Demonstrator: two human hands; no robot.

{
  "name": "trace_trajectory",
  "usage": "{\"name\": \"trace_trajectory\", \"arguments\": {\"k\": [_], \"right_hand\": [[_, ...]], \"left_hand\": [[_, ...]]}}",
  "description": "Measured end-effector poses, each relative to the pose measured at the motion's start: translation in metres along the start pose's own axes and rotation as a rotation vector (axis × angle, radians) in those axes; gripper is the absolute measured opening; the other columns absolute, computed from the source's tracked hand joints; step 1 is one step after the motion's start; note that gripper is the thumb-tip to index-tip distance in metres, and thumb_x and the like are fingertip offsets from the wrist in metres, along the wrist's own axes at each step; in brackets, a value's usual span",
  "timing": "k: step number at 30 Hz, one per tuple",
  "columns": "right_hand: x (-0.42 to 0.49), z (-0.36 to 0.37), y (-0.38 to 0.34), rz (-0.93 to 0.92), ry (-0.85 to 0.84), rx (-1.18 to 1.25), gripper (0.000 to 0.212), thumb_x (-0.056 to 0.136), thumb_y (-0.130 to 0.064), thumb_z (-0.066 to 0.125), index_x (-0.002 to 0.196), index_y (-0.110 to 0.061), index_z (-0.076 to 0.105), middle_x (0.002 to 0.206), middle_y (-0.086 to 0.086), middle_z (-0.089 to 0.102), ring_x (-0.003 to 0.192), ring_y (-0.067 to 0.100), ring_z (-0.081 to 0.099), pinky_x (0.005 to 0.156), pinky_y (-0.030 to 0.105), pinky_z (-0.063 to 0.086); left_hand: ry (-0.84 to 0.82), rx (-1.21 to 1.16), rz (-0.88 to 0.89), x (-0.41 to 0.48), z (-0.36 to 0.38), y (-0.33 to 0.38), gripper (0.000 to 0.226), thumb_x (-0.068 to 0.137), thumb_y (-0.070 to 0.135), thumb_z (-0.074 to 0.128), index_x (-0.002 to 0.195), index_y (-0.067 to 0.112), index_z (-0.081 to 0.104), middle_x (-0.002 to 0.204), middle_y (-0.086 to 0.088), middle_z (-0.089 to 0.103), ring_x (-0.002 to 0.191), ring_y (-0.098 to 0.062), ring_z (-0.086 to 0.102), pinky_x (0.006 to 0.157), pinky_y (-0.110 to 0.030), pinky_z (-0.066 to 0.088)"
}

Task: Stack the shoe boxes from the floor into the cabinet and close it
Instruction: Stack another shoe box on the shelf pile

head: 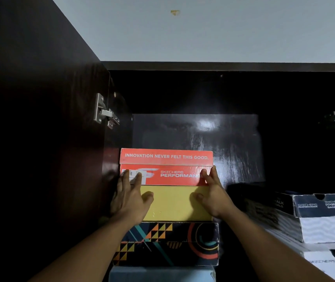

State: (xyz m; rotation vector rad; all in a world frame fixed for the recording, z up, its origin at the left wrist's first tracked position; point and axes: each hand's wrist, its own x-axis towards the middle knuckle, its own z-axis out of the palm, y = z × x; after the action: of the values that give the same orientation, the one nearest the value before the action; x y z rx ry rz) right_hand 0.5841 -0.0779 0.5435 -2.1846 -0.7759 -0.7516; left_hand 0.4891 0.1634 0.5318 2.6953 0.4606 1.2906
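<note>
Inside the dark cabinet (182, 92), the red shoe box (166, 166) sits level on top of the left stack. Its lid is up and its printed, labelled face is turned toward me, running left to right. How far it reaches toward the back panel is hidden, so I cannot tell its long axis. It rests on a yellow box (174, 202), which lies on a patterned box (168, 243), with a pale blue box (162, 274) at the bottom edge of view. To the right, apart from this stack, a dark box (321, 216) lies on a white box (329, 259).

The cabinet's interior is glossy dark wood. Its left door (40, 119) stands open on a metal hinge (104, 110), and a pale ceiling (203, 33) spreads above.

My left grip (130, 196) is flat, fingers spread against the left of the red box's front, thumb on the yellow box. My right grip (213, 192), fingers straight, presses the box's right front corner, thumb on the yellow box — neither curls round anything.
</note>
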Motion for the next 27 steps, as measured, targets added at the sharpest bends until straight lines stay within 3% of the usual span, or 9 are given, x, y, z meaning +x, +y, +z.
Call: {"name": "trace_trajectory", "arguments": {"k": [2, 4, 9, 12, 16, 20, 25, 27], "right_hand": [[-0.003, -0.008, -0.006, 0.013, -0.020, -0.014, 0.088, 0.090, -0.030, 0.068, 0.158, -0.022, 0.013, 0.165, 0.006, -0.013, 0.153, 0.020, 0.006, 0.116, 0.023, 0.019], [-0.012, -0.019, -0.014, 0.041, 0.013, 0.004, 0.084, 0.090, -0.028, 0.067, 0.157, -0.026, 0.017, 0.166, 0.010, -0.005, 0.152, 0.025, 0.011, 0.118, 0.031, 0.020], [-0.056, -0.057, -0.037, 0.071, 0.069, 0.040, 0.083, 0.091, -0.030, 0.067, 0.157, -0.019, 0.017, 0.165, 0.009, 0.008, 0.153, 0.019, 0.007, 0.116, 0.022, 0.011], [-0.098, -0.093, -0.047, 0.150, 0.084, 0.033, 0.083, 0.089, -0.034, 0.070, 0.155, -0.017, 0.024, 0.162, 0.009, 0.020, 0.149, 0.022, 0.022, 0.120, 0.030, 0.021], [-0.173, -0.153, -0.054, 0.210, 0.106, -0.057, 0.078, 0.089, -0.032, 0.070, 0.152, -0.014, 0.030, 0.152, 0.009, 0.038, 0.140, 0.024, 0.037, 0.113, 0.028, 0.028], [-0.266, -0.214, -0.050, 0.336, 0.128, -0.130, 0.074, 0.088, -0.040, 0.067, 0.151, -0.023, 0.032, 0.150, 0.002, 0.043, 0.136, 0.025, 0.046, 0.110, 0.043, 0.041], [-0.386, -0.288, -0.045, 0.529, 0.235, -0.260, 0.066, 0.087, -0.039, 0.069, 0.145, -0.024, 0.042, 0.130, 0.001, 0.059, 0.103, 0.019, 0.067, 0.090, 0.036, 0.056], [-0.432, -0.315, -0.042, 0.619, 0.228, -0.317, 0.062, 0.090, -0.040, 0.067, 0.144, -0.025, 0.043, 0.127, 0.000, 0.062, 0.103, 0.017, 0.067, 0.087, 0.032, 0.056]], "left_hand": [[-0.041, -0.033, -0.004, -0.003, -0.007, 0.002, 0.078, 0.094, 0.065, 0.038, 0.158, 0.030, 0.011, 0.166, -0.003, -0.008, 0.152, -0.029, 0.004, 0.104, -0.045, 0.044], [-0.063, -0.073, 0.005, -0.009, -0.016, 0.004, 0.079, 0.093, 0.065, 0.041, 0.157, 0.027, 0.015, 0.165, -0.004, -0.005, 0.152, -0.029, 0.007, 0.103, -0.045, 0.044], [-0.075, -0.127, 0.094, -0.031, -0.044, 0.024, 0.080, 0.088, 0.070, 0.045, 0.153, 0.026, 0.029, 0.163, 0.001, 0.012, 0.148, -0.022, 0.021, 0.108, -0.040, 0.042], [-0.131, -0.183, 0.148, -0.058, -0.060, 0.051, 0.077, 0.087, 0.069, 0.047, 0.150, 0.025, 0.034, 0.162, 0.002, 0.017, 0.145, -0.020, 0.029, 0.107, -0.037, 0.042], [-0.206, -0.297, 0.238, -0.111, -0.082, 0.109, 0.070, 0.087, 0.063, 0.054, 0.143, 0.022, 0.043, 0.155, 0.001, 0.028, 0.138, -0.024, 0.038, 0.103, -0.037, 0.044], [-0.299, -0.471, 0.357, -0.177, -0.098, 0.178, 0.064, 0.088, 0.056, 0.058, 0.139, 0.018, 0.048, 0.141, 0.000, 0.042, 0.133, -0.024, 0.044, 0.105, -0.032, 0.040], [-0.401, -0.576, 0.510, -0.265, -0.119, 0.266, 0.063, 0.086, 0.064, 0.053, 0.138, 0.028, 0.048, 0.139, 0.005, 0.048, 0.126, -0.020, 0.052, 0.094, -0.038, 0.050], [-0.451, -0.631, 0.571, -0.301, -0.127, 0.298, 0.062, 0.087, 0.063, 0.052, 0.138, 0.028, 0.047, 0.140, 0.005, 0.048, 0.125, -0.020, 0.053, 0.093, -0.040, 0.051]]}}
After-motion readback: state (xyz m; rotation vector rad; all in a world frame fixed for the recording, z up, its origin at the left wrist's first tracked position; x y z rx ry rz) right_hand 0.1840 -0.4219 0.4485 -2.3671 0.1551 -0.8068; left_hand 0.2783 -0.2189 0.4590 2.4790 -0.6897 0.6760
